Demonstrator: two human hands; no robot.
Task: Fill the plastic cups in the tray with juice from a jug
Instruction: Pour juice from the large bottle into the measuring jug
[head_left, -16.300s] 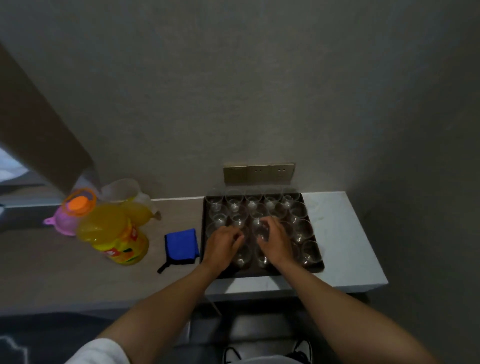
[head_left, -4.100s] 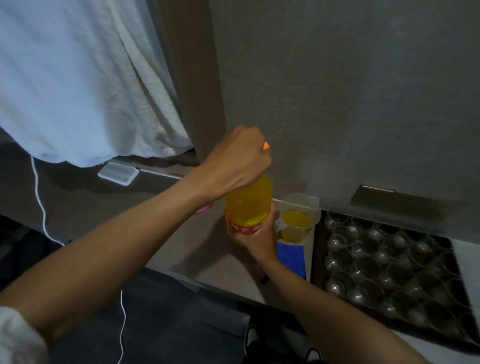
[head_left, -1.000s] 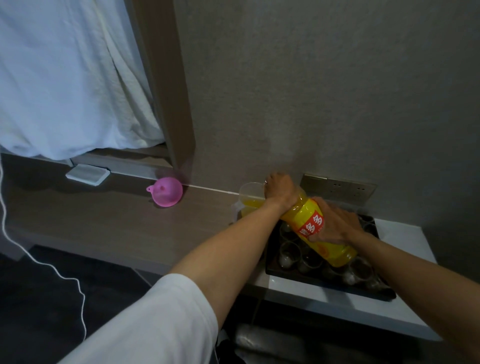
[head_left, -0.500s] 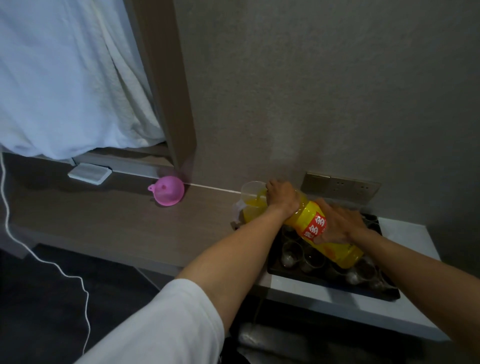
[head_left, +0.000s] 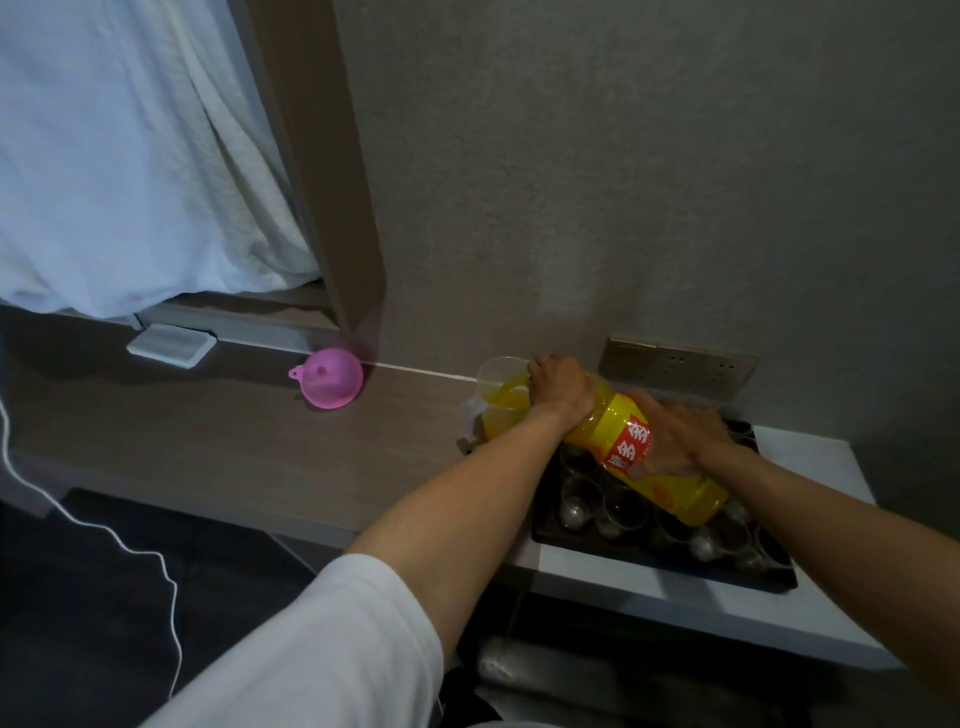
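The jug (head_left: 500, 402) stands on the surface (head_left: 249, 441) just left of the tray (head_left: 649, 553), already well filled with yellow juice, and a big juice bottle (head_left: 649, 457) is tipped over into its mouth. The left hand (head_left: 562, 388) wraps the bottle's neck end right at the jug's rim; the right hand (head_left: 675, 441) is curled round the label, bearing the weight. Both hands are clamped on the bottle.

From where I stand, overfilling looks like the first danger: the juice sits high in the jug, and a heavy bottle pours in gulps. A surge could slop over the rim onto the surface.

The bottle's body hangs right over the cups (head_left: 602, 506) in the tray, all seemingly empty and light. If the right hand lets the base sag, it could knock cups over. A nudge of the neck against the rim could tip the jug too. I cannot see the bottle's mouth behind the left hand, so the pour's aim is guesswork.
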